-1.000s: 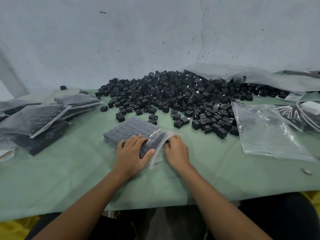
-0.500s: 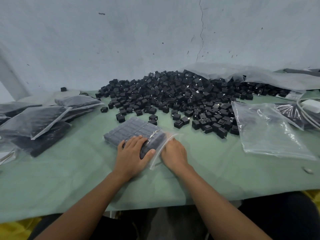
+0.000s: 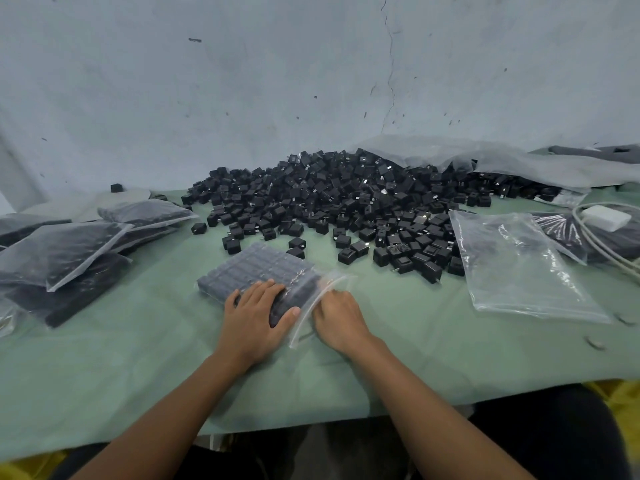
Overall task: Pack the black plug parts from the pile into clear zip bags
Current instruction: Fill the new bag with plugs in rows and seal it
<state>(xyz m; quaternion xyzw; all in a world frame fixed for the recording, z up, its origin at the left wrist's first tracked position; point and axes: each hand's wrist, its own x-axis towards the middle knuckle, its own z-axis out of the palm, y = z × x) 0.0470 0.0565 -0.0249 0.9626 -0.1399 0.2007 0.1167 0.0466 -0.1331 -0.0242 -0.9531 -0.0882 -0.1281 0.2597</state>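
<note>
Black plug parts [image 3: 346, 202] lie in a broad pile at the back of the counter [image 3: 138, 344], against the wall [image 3: 242, 98]; loose ones trail forward toward the hands. The pile's right end runs under a cloudy plastic sheet [image 3: 519, 164], so how far it goes there is hidden.

In front of the pile lies a zip bag [image 3: 256, 268] filled with parts set in flat rows; the film dulls them to grey. The left hand [image 3: 254, 315] rests flat on the bag's near corner, fingers [image 3: 266, 288] straight and together, thumb spread toward the bag's mouth, holding nothing. The right hand [image 3: 337, 315] sits at the mouth, which faces right, its fingers curled down and nipping the clear zip strip; the fingertips are tucked under the knuckles and cannot be seen, and the strip is blurred.

Packed bags [image 3: 62, 251] are stacked at the left, the outermost cut off by the frame edge. Empty bags [image 3: 519, 265] lie flat at the right. Beyond them a white block [image 3: 606, 218] with a pale cable [image 3: 595, 244] rests on something dark, partly out of frame and hard to identify.
</note>
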